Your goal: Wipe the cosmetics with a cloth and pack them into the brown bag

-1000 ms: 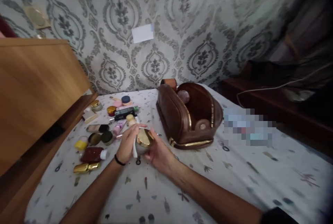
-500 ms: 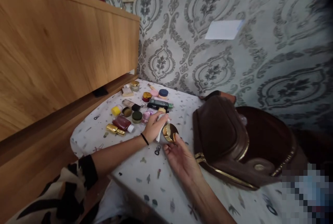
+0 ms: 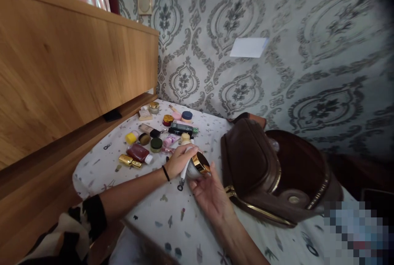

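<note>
A jar with a shiny gold lid (image 3: 200, 162) and a pale body is held between both hands above the patterned cloth (image 3: 160, 207). My left hand (image 3: 181, 161), with a black band at the wrist, presses a white cloth (image 3: 185, 170) against the jar's left side. Curled under and along the jar's right side is my right hand (image 3: 209, 191), fingertips on the lid's edge and body. Just left of the hands lie a dark green-lidded jar (image 3: 156, 145), a dark red bottle (image 3: 139, 152) and a gold bottle (image 3: 129, 161).
An open brown leather bag (image 3: 252, 162) stands on the right. Farther back are a blue-lidded jar (image 3: 186, 116), a red jar with gold lid (image 3: 168, 120) and a dark tube (image 3: 181, 129). A wooden cabinet (image 3: 80, 55) overhangs the left side, by the wallpapered wall.
The jar has tilted in my hands, so more of its lid's gold side and pale body shows. The whole view has shifted slightly, moving the scene left and down.
</note>
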`<state>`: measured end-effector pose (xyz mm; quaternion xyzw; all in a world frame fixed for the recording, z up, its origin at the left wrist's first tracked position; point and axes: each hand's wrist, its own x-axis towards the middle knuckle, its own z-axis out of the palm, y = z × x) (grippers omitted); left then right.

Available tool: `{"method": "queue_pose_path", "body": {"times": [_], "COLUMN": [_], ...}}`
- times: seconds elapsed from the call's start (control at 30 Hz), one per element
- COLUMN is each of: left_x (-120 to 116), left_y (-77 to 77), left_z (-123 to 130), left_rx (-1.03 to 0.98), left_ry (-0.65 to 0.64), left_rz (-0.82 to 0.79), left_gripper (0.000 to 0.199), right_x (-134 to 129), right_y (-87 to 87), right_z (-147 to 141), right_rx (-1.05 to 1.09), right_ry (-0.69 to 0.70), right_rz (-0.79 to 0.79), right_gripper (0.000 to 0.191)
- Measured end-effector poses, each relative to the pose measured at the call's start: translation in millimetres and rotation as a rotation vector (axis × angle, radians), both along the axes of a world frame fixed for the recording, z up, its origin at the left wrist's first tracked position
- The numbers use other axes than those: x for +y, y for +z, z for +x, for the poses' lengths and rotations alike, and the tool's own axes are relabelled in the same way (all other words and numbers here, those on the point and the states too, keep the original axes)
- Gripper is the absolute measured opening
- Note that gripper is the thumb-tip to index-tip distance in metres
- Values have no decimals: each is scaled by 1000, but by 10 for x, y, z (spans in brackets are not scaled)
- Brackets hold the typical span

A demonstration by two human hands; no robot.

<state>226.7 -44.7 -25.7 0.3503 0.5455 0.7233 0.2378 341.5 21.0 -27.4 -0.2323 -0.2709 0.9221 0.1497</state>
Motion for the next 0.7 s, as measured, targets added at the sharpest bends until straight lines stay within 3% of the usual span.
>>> {"method": "queue_pose_path", "body": {"times": [0.13,0.37,0.57,0.7], "left_x": [18,-7,-5,11], "left_y": [-11,15,30,4], "left_z": [-12,-21,-5,11], "left_rx": [52,40,3,-19], "left_ry": [162,202,174,85], "left_rz": [12,-7,-3,-1], "left_gripper": [42,37,36,45], "right_x": [-31,-124,-35,-7], "right_y": [-29,-1,47,31], "right_z": [11,41,30,9], "right_rx": [32,32,49,84], "right_ry": [-38,-49,30,55], "right_rz": [104,333,94,58], "right_gripper": [36,47,44,46]}}
